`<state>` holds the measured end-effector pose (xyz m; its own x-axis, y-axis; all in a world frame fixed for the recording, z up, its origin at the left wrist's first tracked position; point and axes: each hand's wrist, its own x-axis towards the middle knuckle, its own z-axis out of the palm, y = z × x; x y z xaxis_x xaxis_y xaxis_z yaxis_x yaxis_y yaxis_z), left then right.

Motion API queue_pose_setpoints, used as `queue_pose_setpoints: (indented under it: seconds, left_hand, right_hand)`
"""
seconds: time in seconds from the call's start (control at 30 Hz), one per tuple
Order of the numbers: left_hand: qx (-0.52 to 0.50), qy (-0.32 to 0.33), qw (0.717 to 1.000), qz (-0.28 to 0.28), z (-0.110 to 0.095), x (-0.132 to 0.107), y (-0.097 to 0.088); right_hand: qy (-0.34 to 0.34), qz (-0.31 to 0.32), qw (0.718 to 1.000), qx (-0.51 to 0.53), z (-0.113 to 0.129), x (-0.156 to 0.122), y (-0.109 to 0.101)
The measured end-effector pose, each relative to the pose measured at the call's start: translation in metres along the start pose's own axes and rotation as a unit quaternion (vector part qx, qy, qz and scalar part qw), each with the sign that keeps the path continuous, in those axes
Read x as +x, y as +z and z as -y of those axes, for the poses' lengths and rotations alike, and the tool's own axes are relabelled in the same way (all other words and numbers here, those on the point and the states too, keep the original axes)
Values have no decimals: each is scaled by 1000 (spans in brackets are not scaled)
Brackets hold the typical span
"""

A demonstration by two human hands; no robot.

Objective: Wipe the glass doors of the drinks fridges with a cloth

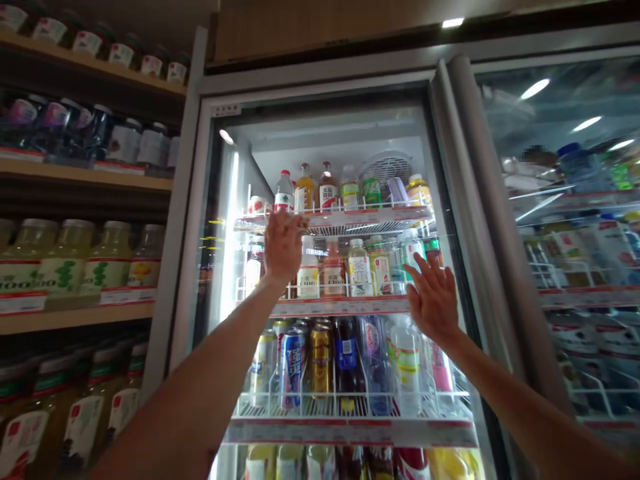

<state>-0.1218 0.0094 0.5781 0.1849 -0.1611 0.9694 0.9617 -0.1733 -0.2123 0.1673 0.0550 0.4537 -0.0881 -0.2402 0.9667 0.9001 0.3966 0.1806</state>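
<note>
My left hand [283, 248] is raised in front of the glass-fronted drinks fridge [320, 83], level with the upper shelves. Its fingers are closed on a small crumpled, cloth-like thing [303, 224], mottled pale and brown and mostly hidden by the hand. Lower and to the right, my right hand [434, 300] is held up with fingers spread and nothing in it. Whether either hand touches the glass, I cannot tell. Behind them stand a red-capped bottle [284, 193], a white-labelled tea bottle [359, 268] and a gold can [321, 357].
Wooden shelves [90, 170] packed with bottled drinks run along the left. Vertical metal handles [480, 200] stand on the right side of the fridge front. Beyond them is another glass door [545, 87] with reflections and more bottles behind it.
</note>
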Motion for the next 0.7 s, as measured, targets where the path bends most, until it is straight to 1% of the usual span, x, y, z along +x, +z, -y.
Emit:
queue_pose_setpoints:
  seconds: [0.03, 0.07, 0.1, 0.13, 0.17, 0.2, 0.23, 0.27, 0.3, 0.33, 0.37, 0.4, 0.43, 0.47, 0.5, 0.53, 0.57, 0.6, 0.63, 0.7]
  left_hand:
    - [8, -69, 997, -40, 6, 9, 0]
    - [10, -111, 992, -64, 5, 16, 3]
    - [6, -118, 991, -67, -6, 21, 9]
    - [-4, -86, 995, -48, -23, 23, 16]
    - [-19, -28, 999, -12, -45, 23, 24]
    - [-32, 57, 997, 32, -68, 21, 31]
    - [-46, 147, 985, 72, -87, 18, 37]
    - [-52, 204, 973, 99, -99, 15, 40]
    - [-53, 232, 964, 115, -102, 13, 40]
    - [-50, 231, 964, 119, -94, 13, 37]
    - [-42, 197, 974, 108, -78, 14, 31]
    - [-33, 145, 985, 90, -56, 17, 24]
    - [-21, 69, 996, 52, -32, 21, 16]
    - [-9, -8, 1000, 7, -10, 25, 9]
    - [-1, -61, 998, -23, 5, 28, 4]
    - [2, -89, 995, -38, 10, 29, 2]
    - [2, -89, 995, -38, 7, 28, 2]
    - [-2, -58, 998, -21, -6, 24, 6]
    - [-8, -9, 1000, 7, -23, 18, 10]
    - [-25, 134, 988, 75, -58, 4, 19]
  right_hand:
    - [-2, -1, 1000, -1, 0, 0, 0]
    - [-3, -1, 1000, -2, 0, 0, 1]
    - [-4, 0, 1000, -3, 0, 0, 0]
    - [-5, 2, 1000, -4, -1, 0, 0]
    - [-8, 3, 1000, -4, -1, 0, -1]
    - [-13, 4, 1000, -3, -2, 0, -1]
    - [-18, 4, 1000, -2, -3, 0, -2]
    - [-22, 1, 1000, 0, -4, 0, -2]
    - [-25, -2, 1000, 2, -4, 0, -2]
    - [-25, -3, 1000, 3, -4, 0, -2]
    - [-22, -4, 1000, 4, -4, 0, -1]
    - [-18, -4, 1000, 4, -3, 0, -1]
    - [-14, -5, 1000, 4, -3, 0, 0]
    - [-11, -5, 1000, 2, -2, 0, 1]
    - [-10, -6, 1000, -1, -1, 0, 1]
    - [-10, -9, 1000, -5, -1, 0, 1]
    - [-12, -11, 1000, -8, -2, 0, 2]
    - [-17, -13, 1000, -10, -2, 0, 1]
    - [-22, -13, 1000, -10, -3, 0, 1]
    - [-27, -14, 1000, -3, -5, 0, 0]
